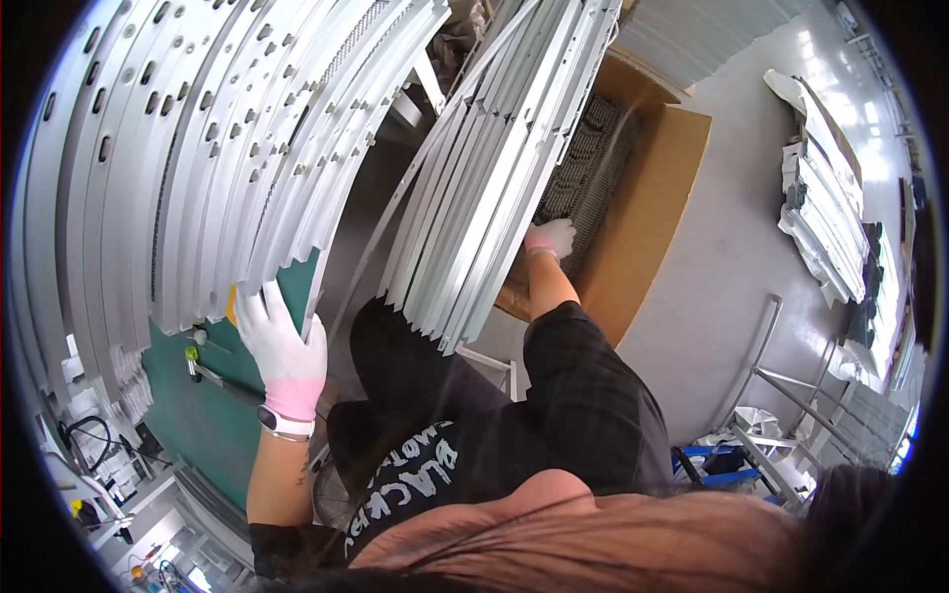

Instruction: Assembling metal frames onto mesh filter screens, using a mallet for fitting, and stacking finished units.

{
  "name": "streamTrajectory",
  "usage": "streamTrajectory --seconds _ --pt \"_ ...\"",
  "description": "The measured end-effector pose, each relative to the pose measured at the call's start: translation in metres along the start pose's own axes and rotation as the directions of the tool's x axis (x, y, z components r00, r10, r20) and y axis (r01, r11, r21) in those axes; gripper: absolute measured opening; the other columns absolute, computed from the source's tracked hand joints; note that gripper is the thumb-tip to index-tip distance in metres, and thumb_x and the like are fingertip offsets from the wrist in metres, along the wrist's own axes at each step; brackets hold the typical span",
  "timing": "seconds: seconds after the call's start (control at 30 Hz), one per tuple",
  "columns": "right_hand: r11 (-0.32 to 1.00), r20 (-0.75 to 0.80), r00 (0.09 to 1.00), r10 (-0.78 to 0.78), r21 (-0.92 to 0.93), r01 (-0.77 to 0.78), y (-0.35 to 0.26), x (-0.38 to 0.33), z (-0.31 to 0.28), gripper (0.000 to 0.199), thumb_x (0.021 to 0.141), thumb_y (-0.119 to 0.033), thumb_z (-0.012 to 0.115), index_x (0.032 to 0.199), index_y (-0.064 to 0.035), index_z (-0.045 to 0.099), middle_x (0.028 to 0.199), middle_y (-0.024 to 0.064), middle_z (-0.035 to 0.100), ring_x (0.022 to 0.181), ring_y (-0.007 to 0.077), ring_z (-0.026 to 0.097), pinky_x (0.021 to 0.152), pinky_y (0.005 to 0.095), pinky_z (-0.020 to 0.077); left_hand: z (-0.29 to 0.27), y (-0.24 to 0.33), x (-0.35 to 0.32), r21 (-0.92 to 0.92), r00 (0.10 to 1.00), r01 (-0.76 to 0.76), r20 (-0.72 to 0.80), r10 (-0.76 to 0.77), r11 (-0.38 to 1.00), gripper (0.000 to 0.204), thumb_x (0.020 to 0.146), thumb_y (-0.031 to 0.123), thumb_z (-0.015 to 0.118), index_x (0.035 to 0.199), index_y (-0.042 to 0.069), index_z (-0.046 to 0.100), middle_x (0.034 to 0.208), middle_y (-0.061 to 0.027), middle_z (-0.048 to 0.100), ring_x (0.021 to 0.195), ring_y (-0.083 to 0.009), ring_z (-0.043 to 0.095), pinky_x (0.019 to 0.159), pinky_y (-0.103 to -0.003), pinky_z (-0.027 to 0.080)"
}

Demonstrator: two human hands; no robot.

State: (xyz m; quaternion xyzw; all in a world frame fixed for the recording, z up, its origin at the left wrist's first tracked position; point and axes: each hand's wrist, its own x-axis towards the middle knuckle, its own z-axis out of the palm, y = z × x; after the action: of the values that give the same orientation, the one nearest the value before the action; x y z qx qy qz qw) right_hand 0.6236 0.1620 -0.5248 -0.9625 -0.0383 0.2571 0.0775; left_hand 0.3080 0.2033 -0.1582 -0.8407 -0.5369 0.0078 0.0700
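My left hand (pixel 280 346), in a white glove with a pink cuff, rests at the lower ends of a row of long white perforated metal profiles (pixel 213 198). Its fingers are stretched out and the thumb stands apart. Beside the fingers shows a small yellow edge (pixel 231 304) of something mostly hidden. My right hand (pixel 552 238), gloved alike, reaches down into an open cardboard box (pixel 647 203). Rows of small dark metal parts (pixel 593 158) fill the box next to that hand. Its fingertips are too small and covered to make out.
A second stack of long metal profiles (pixel 494 168) stands between my arms, close to the box. Under my left hand lies a green work surface (pixel 203 415) with a green-and-black tool (pixel 194 364). Wrapped panels (pixel 825 193) and a metal frame (pixel 771 366) stand at the right.
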Motion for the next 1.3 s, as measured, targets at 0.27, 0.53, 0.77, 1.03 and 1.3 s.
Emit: streamTrajectory --seconds 0.27,0.53,0.77,1.03,1.3 --pt "0.959 -0.002 0.983 0.184 0.219 -0.179 -0.001 -0.026 0.006 0.064 0.068 -0.029 0.078 0.118 -0.0024 0.047 0.12 0.0186 0.053 0.111 0.0372 0.056 0.094 0.0449 0.0495 0.0 0.001 -0.001 -0.037 0.999 0.038 0.012 -0.038 0.999 0.072 0.075 0.014 0.069 0.137 -0.005 0.038 0.142 -0.0271 0.034 0.134 -0.049 0.03 0.111 -0.058 0.024" --pt "0.987 -0.022 1.0 0.015 0.161 -0.011 0.013 -0.011 0.02 0.065 0.067 -0.03 0.078 0.116 -0.0019 0.047 0.118 0.0208 0.054 0.108 0.0401 0.057 0.092 0.0466 0.0508 0.001 -0.001 -0.001 -0.043 0.999 -0.004 -0.033 0.002 0.999 0.077 0.073 0.014 0.07 0.14 -0.004 0.036 0.143 -0.0263 0.033 0.133 -0.0484 0.031 0.11 -0.058 0.025" --pt "0.888 -0.041 0.992 -0.12 0.442 0.126 0.046 -0.025 -0.018 0.076 0.065 -0.028 0.077 0.127 0.0046 0.046 0.12 0.0249 0.058 0.107 0.0407 0.06 0.096 0.0424 0.0486 -0.002 0.001 0.0 -0.017 0.998 -0.017 -0.066 0.016 1.0 0.073 0.072 0.016 0.07 0.135 -0.003 0.04 0.133 -0.0256 0.04 0.126 -0.0457 0.038 0.108 -0.058 0.028" --pt "0.161 0.029 0.74 -0.673 0.981 0.108 0.101 -0.095 -0.125 0.066 0.084 -0.007 0.061 0.144 0.0 0.035 0.135 0.015 0.048 0.122 0.0237 0.05 0.106 0.0356 0.0392 -0.011 -0.008 -0.006 -0.01 0.992 -0.005 -0.126 0.004 1.0 0.077 0.072 0.021 0.07 0.138 -0.002 0.038 0.134 -0.0232 0.042 0.129 -0.0427 0.038 0.11 -0.056 0.028" --pt "-0.499 -0.289 -0.408 -0.866 0.45 0.741 -0.005 -0.333 -0.272 0.08 0.057 -0.014 0.075 0.13 -0.0002 0.046 0.111 0.021 0.057 0.101 0.0381 0.057 0.09 0.0425 0.0461 0.008 -0.009 -0.007 -0.057 0.978 0.038 -0.201 -0.049 0.998 0.068 0.075 0.025 0.064 0.136 0.001 0.044 0.138 -0.0201 0.045 0.129 -0.0386 0.042 0.11 -0.05 0.029"
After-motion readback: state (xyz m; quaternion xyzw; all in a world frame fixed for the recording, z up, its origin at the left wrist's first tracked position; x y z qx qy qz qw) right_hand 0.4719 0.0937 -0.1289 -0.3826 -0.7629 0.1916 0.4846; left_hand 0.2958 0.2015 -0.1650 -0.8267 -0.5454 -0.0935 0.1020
